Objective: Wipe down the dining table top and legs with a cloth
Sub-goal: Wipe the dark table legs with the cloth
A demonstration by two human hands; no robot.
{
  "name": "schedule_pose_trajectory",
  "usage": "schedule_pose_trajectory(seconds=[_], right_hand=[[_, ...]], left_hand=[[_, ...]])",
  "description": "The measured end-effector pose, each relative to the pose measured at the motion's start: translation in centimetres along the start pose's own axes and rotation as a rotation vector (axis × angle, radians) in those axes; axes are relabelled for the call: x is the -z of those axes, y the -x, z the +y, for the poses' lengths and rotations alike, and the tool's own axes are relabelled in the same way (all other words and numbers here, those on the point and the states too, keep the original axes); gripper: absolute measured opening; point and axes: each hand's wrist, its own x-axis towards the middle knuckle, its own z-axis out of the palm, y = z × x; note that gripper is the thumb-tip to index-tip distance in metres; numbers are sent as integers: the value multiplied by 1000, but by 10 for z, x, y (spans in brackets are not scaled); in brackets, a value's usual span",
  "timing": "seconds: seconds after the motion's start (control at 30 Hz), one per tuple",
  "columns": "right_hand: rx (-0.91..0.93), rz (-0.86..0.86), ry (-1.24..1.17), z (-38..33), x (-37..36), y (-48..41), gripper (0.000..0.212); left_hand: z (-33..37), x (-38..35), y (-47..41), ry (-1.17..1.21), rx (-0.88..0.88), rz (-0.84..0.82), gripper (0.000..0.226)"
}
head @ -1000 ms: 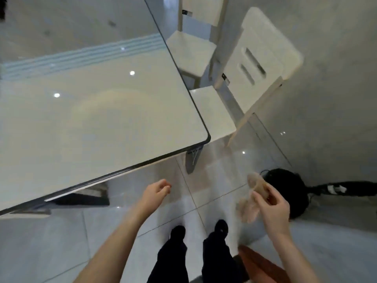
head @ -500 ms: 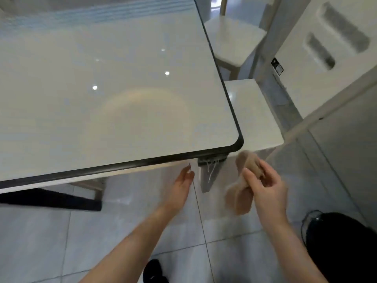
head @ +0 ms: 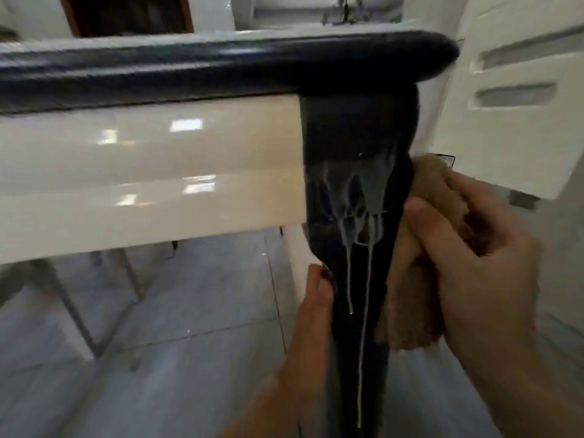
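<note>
Left hand (head: 317, 298), right hand (head: 474, 279): both bare, ungloved. Left forearm (head: 284, 390) bare down to bottom frame edge. Right forearm (head: 524, 393) likewise bare, looms larger at near right. Outlines soft with blur.

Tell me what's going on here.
A person is cleaning the dark leg under the corner of the dining table. The right hand presses a brown cloth against the leg's right side; the left hand holds its left edge. Pale drip streaks run down the leg's front, not yet wiped.
</note>
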Motion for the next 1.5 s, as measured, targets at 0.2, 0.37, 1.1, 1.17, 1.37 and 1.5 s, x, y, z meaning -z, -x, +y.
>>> schedule_pose_trajectory(seconds=[0.2, 0.37, 1.1, 1.17, 1.37, 1.5], right_hand=[[161, -113, 58, 30, 9, -6, 11], [227, -15, 170, 37, 7, 11, 29], [869, -141, 586, 36, 8, 5, 32], [769, -53, 507, 16, -1, -10, 30], [935, -175, 631, 18, -48, 17, 35], [861, -58, 623, 14, -21, 0, 36]], left_hand=[[2, 7, 8, -125, -199, -141, 84], [3, 13, 12, -95, -202, -194, 60], [1, 20, 5, -113, -377, -199, 58], [1, 21, 3, -139, -378, -217, 54], [4, 24, 15, -232, -438, -192, 56], [13, 32, 15, -207, -434, -342, 58]])
